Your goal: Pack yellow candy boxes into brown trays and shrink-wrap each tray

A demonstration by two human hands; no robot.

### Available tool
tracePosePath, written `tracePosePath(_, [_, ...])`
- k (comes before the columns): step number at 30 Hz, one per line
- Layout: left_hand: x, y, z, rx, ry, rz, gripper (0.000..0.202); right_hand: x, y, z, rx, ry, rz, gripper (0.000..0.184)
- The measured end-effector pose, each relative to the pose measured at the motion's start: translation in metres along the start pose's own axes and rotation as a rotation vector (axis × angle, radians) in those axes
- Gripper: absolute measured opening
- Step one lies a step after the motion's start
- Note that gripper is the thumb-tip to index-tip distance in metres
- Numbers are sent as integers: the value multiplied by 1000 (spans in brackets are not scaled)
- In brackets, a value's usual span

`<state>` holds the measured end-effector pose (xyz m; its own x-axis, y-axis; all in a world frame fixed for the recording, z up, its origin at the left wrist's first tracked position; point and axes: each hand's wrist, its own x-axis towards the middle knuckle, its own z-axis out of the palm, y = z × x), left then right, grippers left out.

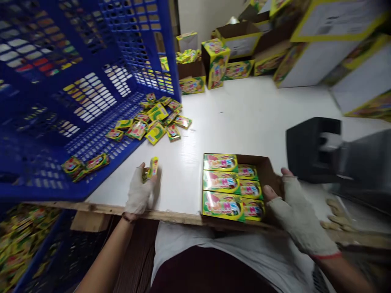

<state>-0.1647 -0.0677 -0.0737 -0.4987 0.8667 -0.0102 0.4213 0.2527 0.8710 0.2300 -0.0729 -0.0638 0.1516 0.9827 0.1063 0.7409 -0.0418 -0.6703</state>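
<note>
My left hand (141,192), in a white fingerless glove, rests near the table's front edge and is closed on a small yellow-green packet (152,167). My right hand (292,207), gloved the same way, grips the right side of an open brown cardboard box (269,171). The box holds rows of yellow-green packets (221,183) on its left side. A heap of loose packets (154,120) lies at the mouth of a tipped blue plastic crate (91,81), left of my left hand.
A white table (244,122) carries printed cartons (215,61) along its far edge and larger boxes (324,49) at the right. A black device (314,148) stands right of the box. A spare glove (336,215) lies near it. More packets fill a crate (18,240) below left.
</note>
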Motion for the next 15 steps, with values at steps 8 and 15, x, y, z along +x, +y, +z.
tracePosePath(8, [-86, 135, 75, -871, -774, -52, 51, 27, -95, -49, 443, -446, -79, 49])
tracePosePath(15, [-93, 124, 91, -133, -567, 816, 49, 56, -84, -80, 139, -483, -54, 23])
